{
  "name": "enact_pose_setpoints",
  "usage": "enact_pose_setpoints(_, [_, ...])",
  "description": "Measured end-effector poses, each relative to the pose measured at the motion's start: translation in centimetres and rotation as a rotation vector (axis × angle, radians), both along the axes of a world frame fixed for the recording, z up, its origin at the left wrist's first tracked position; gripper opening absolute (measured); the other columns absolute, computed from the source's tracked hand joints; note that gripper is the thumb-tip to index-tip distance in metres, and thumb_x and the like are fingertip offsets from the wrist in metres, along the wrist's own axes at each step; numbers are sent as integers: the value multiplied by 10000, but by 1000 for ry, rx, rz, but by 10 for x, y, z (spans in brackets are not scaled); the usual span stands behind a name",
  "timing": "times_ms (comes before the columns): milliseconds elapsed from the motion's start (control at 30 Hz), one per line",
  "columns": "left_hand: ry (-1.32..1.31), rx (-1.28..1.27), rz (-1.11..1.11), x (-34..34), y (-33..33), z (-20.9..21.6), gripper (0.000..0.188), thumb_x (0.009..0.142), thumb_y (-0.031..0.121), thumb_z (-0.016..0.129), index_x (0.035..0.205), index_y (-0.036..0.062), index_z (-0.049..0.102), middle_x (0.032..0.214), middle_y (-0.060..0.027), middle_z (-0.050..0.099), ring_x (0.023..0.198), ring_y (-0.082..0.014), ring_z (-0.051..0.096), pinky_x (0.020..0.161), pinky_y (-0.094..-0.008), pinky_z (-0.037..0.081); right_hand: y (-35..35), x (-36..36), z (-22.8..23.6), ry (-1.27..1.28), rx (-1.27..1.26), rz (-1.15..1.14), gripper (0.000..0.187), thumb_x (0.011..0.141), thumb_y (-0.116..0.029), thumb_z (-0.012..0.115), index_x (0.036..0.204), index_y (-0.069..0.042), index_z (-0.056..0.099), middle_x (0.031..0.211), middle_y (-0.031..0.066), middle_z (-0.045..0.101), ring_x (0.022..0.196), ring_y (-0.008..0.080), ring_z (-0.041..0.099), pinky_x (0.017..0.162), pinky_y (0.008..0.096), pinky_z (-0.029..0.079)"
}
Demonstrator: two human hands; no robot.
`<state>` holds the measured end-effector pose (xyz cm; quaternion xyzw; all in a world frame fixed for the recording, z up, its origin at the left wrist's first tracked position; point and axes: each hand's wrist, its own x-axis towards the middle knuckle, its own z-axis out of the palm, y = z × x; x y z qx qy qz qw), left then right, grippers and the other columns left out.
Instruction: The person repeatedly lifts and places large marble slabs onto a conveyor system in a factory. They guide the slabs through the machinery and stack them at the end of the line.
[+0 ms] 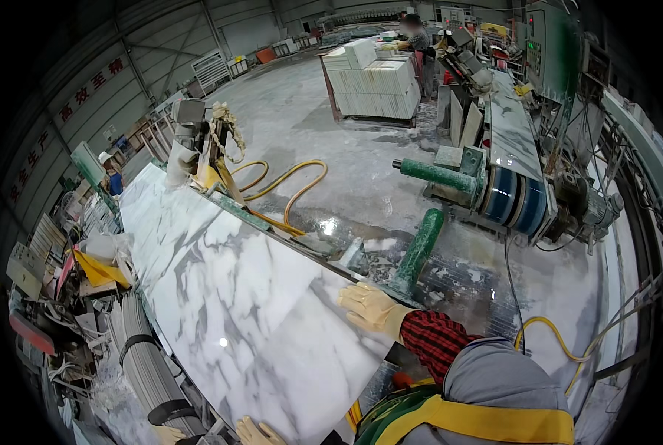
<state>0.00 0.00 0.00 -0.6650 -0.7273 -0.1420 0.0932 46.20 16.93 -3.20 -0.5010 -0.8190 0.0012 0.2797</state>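
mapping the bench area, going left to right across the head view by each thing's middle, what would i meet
Yellow sheet, bundled grey strips, grey-veined white slab, gloved right hand, slanted green post, blue drums, grey motor.

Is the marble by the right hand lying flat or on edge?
Lying flat: the veined marble shows its broad, glossy face upward, with the gloved right hand at its edge.

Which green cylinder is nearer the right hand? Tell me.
The lower green cylinder, just beyond the right hand; the other is farther, by blue wheels.
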Motion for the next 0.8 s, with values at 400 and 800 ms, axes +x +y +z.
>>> enact_pose_setpoints(400, [-48, -3, -4, 2, -8, 1, 466, 1122, 252, 508, 1455, -61, 598, 1534, -339, 527, 1453, -481, 468, 1254, -539, 330, -4, 1, -7, -9, 32, -10, 474, 982, -299, 649, 1412, -101, 613, 1496, 157, 593, 1397, 337, 534, 1229, 485, 362])
enact_pose_setpoints(800, [-25, 5, -41, 2, -12, 2, 476, 1125, 256, 485, 1457, -71, 580, 1510, -359, 534, 1441, -492, 469, 1242, -539, 344, -19, 1, 1, 67, 216, -10, 388, 956, -229, 662, 1298, -45, 650, 1369, 186, 641, 1266, 369, 603, 1134, 478, 444])
